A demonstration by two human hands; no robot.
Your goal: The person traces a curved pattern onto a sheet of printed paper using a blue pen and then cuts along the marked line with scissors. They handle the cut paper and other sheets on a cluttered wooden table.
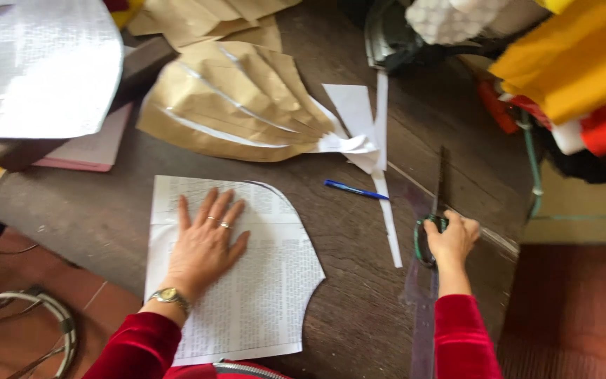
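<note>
Left hand (206, 242) flat on printed paper pattern (247, 281); right hand (452, 238) around scissors (435, 210)

A left hand (205, 242) is lying flat on a printed paper sheet (261, 281) at the near edge of a wooden table (359, 309). To the right, the right hand (452, 242) is gripping scissors (435, 210). A pen (355, 189) is lying between them; behind, folded paper pattern pieces (240, 105) are lying spread out.
</note>
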